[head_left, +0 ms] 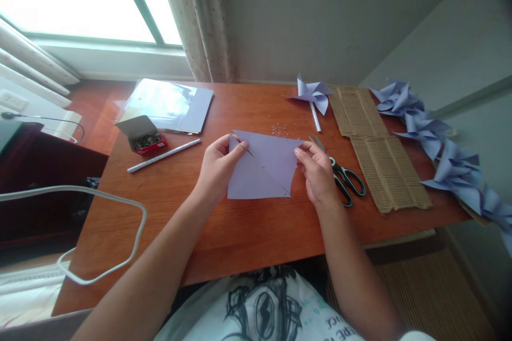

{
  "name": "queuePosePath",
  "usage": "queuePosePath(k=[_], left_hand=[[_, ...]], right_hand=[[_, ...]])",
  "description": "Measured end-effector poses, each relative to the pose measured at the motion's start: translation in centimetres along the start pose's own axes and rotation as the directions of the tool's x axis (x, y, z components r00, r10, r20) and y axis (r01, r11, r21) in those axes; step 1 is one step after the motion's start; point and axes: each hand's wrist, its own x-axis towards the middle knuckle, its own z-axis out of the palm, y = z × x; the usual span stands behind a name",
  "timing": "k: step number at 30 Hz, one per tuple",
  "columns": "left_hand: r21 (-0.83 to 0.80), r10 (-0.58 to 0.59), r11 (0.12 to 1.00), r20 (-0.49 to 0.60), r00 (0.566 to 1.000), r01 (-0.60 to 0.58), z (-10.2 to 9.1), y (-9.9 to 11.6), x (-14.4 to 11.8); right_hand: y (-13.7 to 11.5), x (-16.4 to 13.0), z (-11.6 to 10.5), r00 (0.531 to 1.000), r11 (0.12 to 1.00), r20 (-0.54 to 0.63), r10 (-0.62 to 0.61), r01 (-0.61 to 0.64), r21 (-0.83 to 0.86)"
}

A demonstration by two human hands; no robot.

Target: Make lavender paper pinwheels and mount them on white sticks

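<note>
Table (248,234): reddish wood. We sit at its near edge; the far edge meets the wall and the curtain (200,16). The widest bare stretch lies between us and the paper; the near-left part is also free up to a white cord (120,208) looping over that side.

Paper (262,168): lilac sheet, lying mid-table, roughly square, with slits cut in from the corners and a small red dot near its middle. One corner is lifted at upper left.

Left hand (218,168): our fingers pinch the sheet's upper-left corner, thumb over the top.

Right hand (318,170): our fingertips close on the sheet's right corner.

Scissors (344,176): black-handled, just right of our right hand, blades pointing away.

Cardboard (380,149): two corrugated strips, further right.

Pinwheel (314,96): finished, lilac, on a white stick, at the far edge.

Pinwheels (444,149): a row along the right edge.

Box (142,136): open, red, far left, holding small metal pieces we cannot identify.

Stick (164,155): white, just beside the box.

Folder (170,104): glossy, behind the box.

Beads (280,129): tiny scatter beyond the paper.
</note>
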Motion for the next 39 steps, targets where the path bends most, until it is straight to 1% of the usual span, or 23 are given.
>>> queuePosePath(k=[2, 4, 6, 7, 9, 10, 11, 12, 13, 14, 15, 17, 19, 21, 23, 24, 26, 27, 28, 29, 32, 36, 39], left_hand=[[0.091, 0.057, 0.994, 0.010, 0.998, -0.058, -0.2, -0.2, 0.1], [0.203, 0.126, 0.971, 0.022, 0.992, -0.128, -0.3, -0.4, 0.1], [0.306, 0.185, 0.933, 0.040, 0.982, -0.189, -0.3, -0.5, 0.2], [0.349, 0.208, 0.913, 0.053, 0.977, -0.213, -0.3, -0.5, 0.2], [0.411, 0.244, 0.875, 0.078, 0.967, -0.254, -0.2, -0.5, 0.2], [0.437, 0.257, 0.858, 0.092, 0.962, -0.271, -0.1, -0.5, 0.1], [0.460, 0.267, 0.841, 0.105, 0.958, -0.285, 0.0, -0.5, 0.1], [0.481, 0.274, 0.825, 0.122, 0.954, -0.298, 0.0, -0.4, 0.0], [0.499, 0.278, 0.808, 0.144, 0.950, -0.312, 0.0, -0.4, 0.0], [0.516, 0.277, 0.792, 0.173, 0.945, -0.326, 0.0, -0.5, 0.0], [0.530, 0.274, 0.776, 0.205, 0.940, -0.342, -0.1, -0.5, 0.0], [0.558, 0.261, 0.743, 0.266, 0.928, -0.369, -0.2, -0.7, 0.1], [0.586, 0.245, 0.715, 0.301, 0.921, -0.382, -0.4, -0.9, 0.2], [0.597, 0.264, 0.708, 0.271, 0.926, -0.377, -0.5, -0.9, 0.2], [0.621, 0.354, 0.683, 0.181, 0.918, -0.386, -0.4, -0.7, 0.1], [0.645, 0.423, 0.651, 0.129, 0.897, -0.401, -0.3, -0.5, -0.1], [0.708, 0.559, 0.553, 0.074, 0.826, -0.438, -0.1, 0.0, -0.5], [0.719, 0.598, 0.521, 0.076, 0.798, -0.459, 0.1, 0.2, -0.8], [0.714, 0.607, 0.512, 0.094, 0.789, -0.478, 0.3, 0.4, -1.0], [0.696, 0.597, 0.520, 0.118, 0.793, -0.496, 0.5, 0.5, -1.2], [0.622, 0.516, 0.604, 0.171, 0.839, -0.498, 0.9, 0.2, -1.5], [0.513, 0.404, 0.754, 0.133, 0.905, -0.411, 1.1, -0.4, -1.3], [0.448, 0.343, 0.820, 0.116, 0.932, -0.357, 1.1, -0.5, -1.1]], right_hand=[[0.1, 0.2, -0.4, 0.995, 0.996, -0.048, -0.092, 0.091, -0.020], [-0.4, 0.3, -0.8, 0.971, 0.975, -0.101, -0.217, 0.211, -0.069], [-1.6, 0.0, -1.2, 0.923, 0.923, -0.119, -0.367, 0.344, -0.172], [-2.4, -0.2, -1.2, 0.896, 0.885, -0.092, -0.434, 0.405, -0.230], [-4.1, -0.7, -0.8, 0.867, 0.807, 0.025, -0.498, 0.474, -0.352], [-4.9, -0.8, -0.4, 0.862, 0.763, 0.121, -0.493, 0.495, -0.415], [-5.5, -0.9, 0.2, 0.852, 0.718, 0.237, -0.467, 0.522, -0.461], [-5.9, -0.8, 0.8, 0.833, 0.675, 0.347, -0.431, 0.553, -0.488], [-6.1, -0.6, 1.5, 0.803, 0.635, 0.445, -0.396, 0.590, -0.500], [-6.0, -0.2, 2.1, 0.775, 0.606, 0.516, -0.365, 0.618, -0.501], [-5.7, 0.2, 2.6, 0.764, 0.591, 0.547, -0.341, 0.627, -0.508], [-4.8, 0.9, 3.3, 0.766, 0.621, 0.574, -0.288, 0.606, -0.497], [-3.7, 1.5, 3.4, 0.781, 0.693, 0.575, -0.243, 0.554, -0.460], [-2.8, 1.8, 3.2, 0.802, 0.765, 0.555, -0.220, 0.495, -0.412], [-2.1, 1.9, 2.8, 0.831, 0.814, 0.515, -0.209, 0.440, -0.380], [-1.9, 1.9, 2.6, 0.845, 0.829, 0.495, -0.201, 0.416, -0.373], [-1.7, 1.9, 2.4, 0.863, 0.849, 0.468, -0.189, 0.383, -0.364], [-1.6, 1.9, 2.4, 0.867, 0.859, 0.462, -0.187, 0.373, -0.352], [-1.6, 1.9, 2.4, 0.868, 0.868, 0.461, -0.186, 0.365, -0.337], [-1.7, 1.9, 2.4, 0.867, 0.878, 0.463, -0.184, 0.357, -0.320], [-1.9, 1.7, 2.6, 0.866, 0.907, 0.469, -0.171, 0.324, -0.268], [-2.2, 1.3, 2.9, 0.878, 0.947, 0.457, -0.143, 0.255, -0.195], [-2.1, 1.0, 3.1, 0.878, 0.956, 0.458, -0.137, 0.238, -0.172]])
